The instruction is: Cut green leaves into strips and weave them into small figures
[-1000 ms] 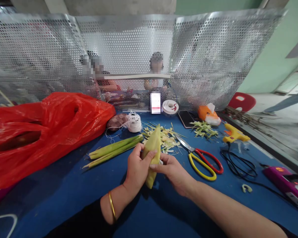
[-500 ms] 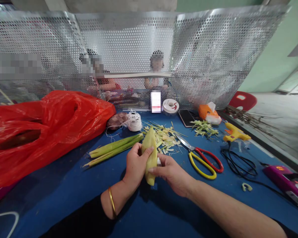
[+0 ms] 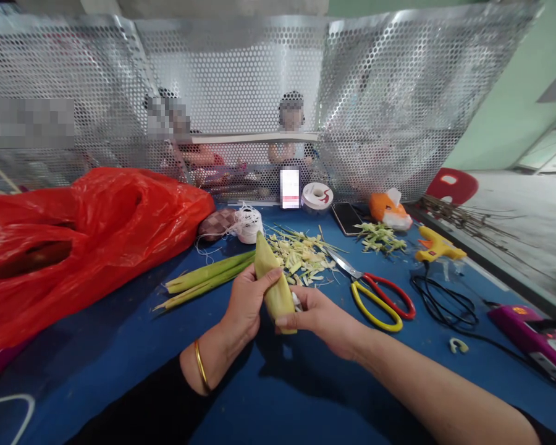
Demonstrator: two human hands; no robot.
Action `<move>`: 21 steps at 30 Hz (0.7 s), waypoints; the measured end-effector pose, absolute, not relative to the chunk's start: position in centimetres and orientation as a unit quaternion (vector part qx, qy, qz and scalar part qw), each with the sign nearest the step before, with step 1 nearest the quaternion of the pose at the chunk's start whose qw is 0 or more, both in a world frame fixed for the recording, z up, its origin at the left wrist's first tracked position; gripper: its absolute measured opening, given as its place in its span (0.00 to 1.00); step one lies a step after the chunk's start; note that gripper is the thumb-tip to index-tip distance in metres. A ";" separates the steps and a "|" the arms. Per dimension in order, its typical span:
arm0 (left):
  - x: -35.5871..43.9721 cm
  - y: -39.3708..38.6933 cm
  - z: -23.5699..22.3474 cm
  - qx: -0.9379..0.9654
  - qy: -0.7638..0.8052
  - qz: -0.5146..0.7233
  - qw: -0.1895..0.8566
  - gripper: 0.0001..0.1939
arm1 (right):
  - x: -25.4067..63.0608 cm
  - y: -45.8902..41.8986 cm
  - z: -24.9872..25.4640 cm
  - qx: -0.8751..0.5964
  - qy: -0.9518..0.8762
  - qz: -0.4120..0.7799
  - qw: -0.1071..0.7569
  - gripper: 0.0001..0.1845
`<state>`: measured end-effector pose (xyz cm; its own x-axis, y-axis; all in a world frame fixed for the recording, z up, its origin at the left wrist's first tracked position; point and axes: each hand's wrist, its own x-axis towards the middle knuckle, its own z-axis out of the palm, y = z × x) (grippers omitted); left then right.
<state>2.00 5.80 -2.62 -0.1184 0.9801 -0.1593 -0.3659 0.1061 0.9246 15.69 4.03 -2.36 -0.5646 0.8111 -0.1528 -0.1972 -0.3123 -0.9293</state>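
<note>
Both my hands hold a folded yellow-green leaf (image 3: 269,278) upright above the blue table (image 3: 120,346). My left hand (image 3: 245,304), with a gold bangle at the wrist, wraps round its left side, thumb across the front. My right hand (image 3: 317,316) pinches its lower right edge, fingers closed. The leaf's pointed tip leans up and to the left. A small white bit shows between my hands, too small to name.
Green leaf stalks (image 3: 204,278) lie left of my hands, leaf trimmings (image 3: 303,256) behind. Red-and-yellow scissors (image 3: 375,293), a yellow glue gun (image 3: 438,247), black cable (image 3: 445,306), white string spool (image 3: 249,224), tape roll (image 3: 317,196), phone (image 3: 346,217), big red plastic bag (image 3: 74,241). People sit behind the perforated metal screen (image 3: 398,105).
The leaf has tipped from leaning right to leaning left, and it sits lower in my hands. Both hands have shifted slightly left with it.
</note>
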 end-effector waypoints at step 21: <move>2.0 6.1 -2.0 0.283 0.457 0.650 0.537 0.16 | 15.6 4.4 -3.0 -0.444 -0.499 0.652 0.359 0.30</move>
<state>2.00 6.06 -2.01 -0.2621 0.9572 -0.1230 -0.4400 -0.0051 0.8980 15.62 4.38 -3.03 -0.3473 0.9114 -0.2208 -0.0244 -0.2442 -0.9694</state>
